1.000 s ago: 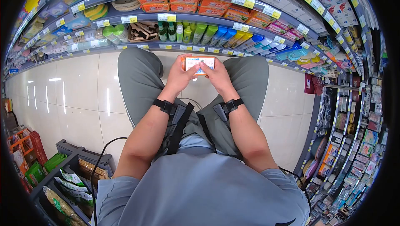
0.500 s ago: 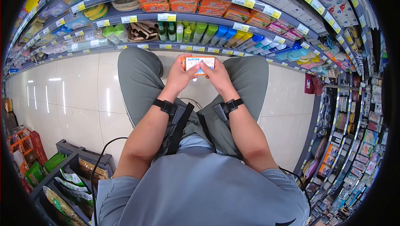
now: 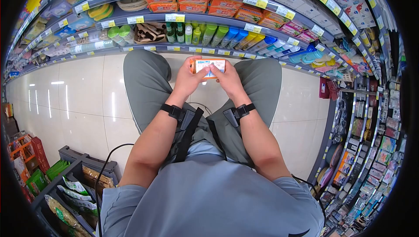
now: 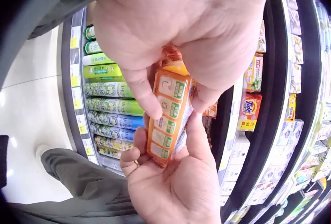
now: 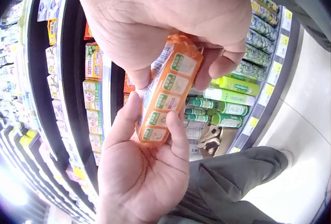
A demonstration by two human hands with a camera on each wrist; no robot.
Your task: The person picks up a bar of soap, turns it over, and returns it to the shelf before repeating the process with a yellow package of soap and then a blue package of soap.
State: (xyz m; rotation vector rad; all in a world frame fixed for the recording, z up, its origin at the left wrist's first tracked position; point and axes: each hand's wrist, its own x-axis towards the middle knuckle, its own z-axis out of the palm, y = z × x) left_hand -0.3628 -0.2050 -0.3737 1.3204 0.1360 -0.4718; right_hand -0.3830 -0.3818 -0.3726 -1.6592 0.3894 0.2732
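An orange-and-white wrapped soap bar (image 3: 216, 63) is held between both hands in front of the knees, its printed face upward in the head view. My left hand (image 3: 187, 79) grips its left end, thumb on the printed face. On the other end, my right hand (image 3: 228, 80) has its thumb on the same face, fingers behind. The left wrist view shows one narrow orange side of the soap bar (image 4: 169, 113), with a row of small pictures and green labels. A similar picture row shows on the soap bar (image 5: 168, 92) in the right wrist view.
Shelves ahead hold orange soap packs (image 3: 192, 8), green bottles (image 3: 180, 34), spray cans (image 3: 229, 38) and a box of wooden brushes (image 3: 150, 33). More racks (image 3: 362, 141) stand at the right. A dark bin (image 3: 78, 167) with bagged goods is behind left. Tiled floor (image 3: 83, 101) lies around the legs.
Both hands and arms stay in place. The soap bar's printed face shows at a very slightly different tilt.
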